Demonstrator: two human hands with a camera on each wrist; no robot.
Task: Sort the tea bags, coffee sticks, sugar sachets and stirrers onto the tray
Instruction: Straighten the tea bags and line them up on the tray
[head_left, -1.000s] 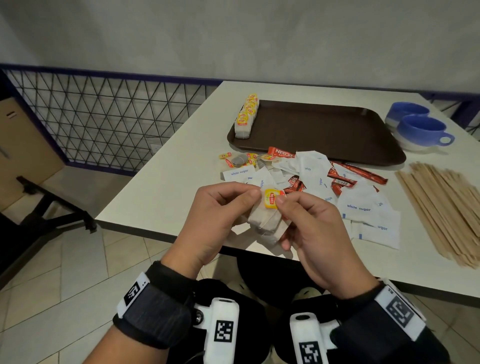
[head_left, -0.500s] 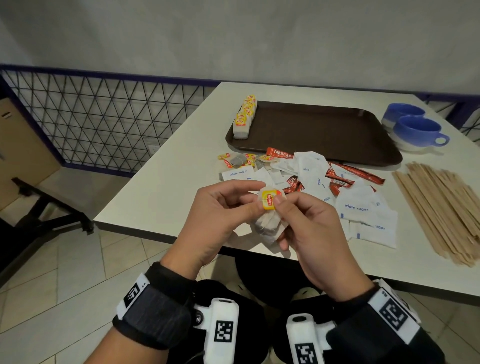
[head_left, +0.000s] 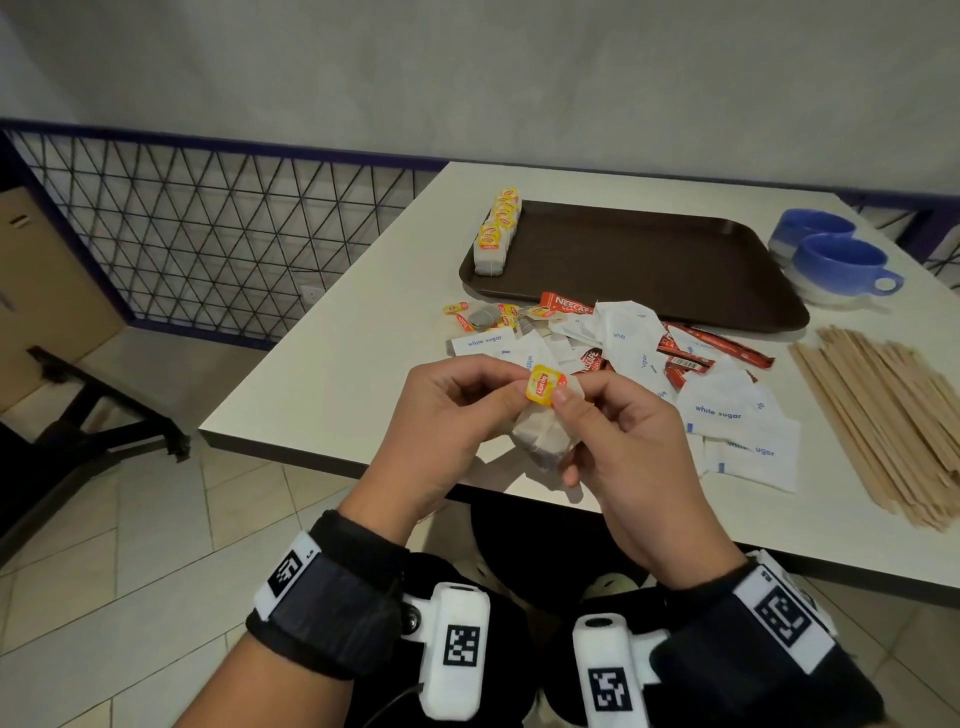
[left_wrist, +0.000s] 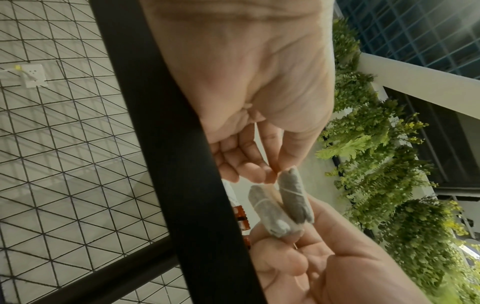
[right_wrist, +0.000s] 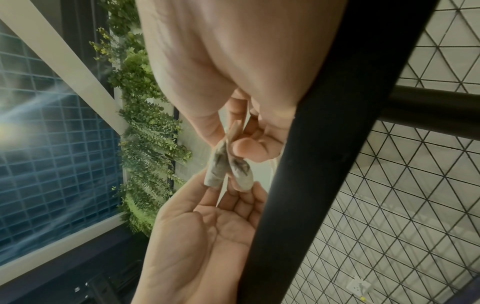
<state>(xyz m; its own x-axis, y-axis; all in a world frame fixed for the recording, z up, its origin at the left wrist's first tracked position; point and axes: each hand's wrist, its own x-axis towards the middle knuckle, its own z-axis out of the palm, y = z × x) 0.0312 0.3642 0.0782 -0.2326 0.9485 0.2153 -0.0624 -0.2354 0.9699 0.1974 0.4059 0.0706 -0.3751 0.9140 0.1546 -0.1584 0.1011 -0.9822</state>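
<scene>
1. Two bare hands meet above the near edge of the white table (head_left: 332, 374), both on one pale paper tea bag (head_left: 543, 441) with a yellow and red tag (head_left: 543, 383).
2. The left hand (head_left: 441, 415) pinches the tag between thumb and forefinger, its other fingers curled in.
3. The right hand (head_left: 631, 441) pinches the top of the bag by the tag, while its lower fingers curl under the bag's bottom; the left wrist view shows the bag's 2 grey pouches (left_wrist: 283, 203) resting on those fingers.
4. The bag hangs clear of the table, over its near edge, in front of the loose pile.
5. A dark brown plastic tray (head_left: 649, 260) lies toward the far edge; a row of tea bags with yellow tags (head_left: 496, 234) stands along its left rim, the only things on it.
6. Between tray and hands lies a mixed heap: white sugar sachets (head_left: 727, 410), red coffee sticks (head_left: 717, 348) and a few loose tea bags (head_left: 483, 317) at the heap's left end.
7. A flat spread of pale wooden stirrers (head_left: 893, 415) lies toward the right edge.
8. 2 blue cups (head_left: 831, 260) sit at the far right corner, just beside the tray.
</scene>
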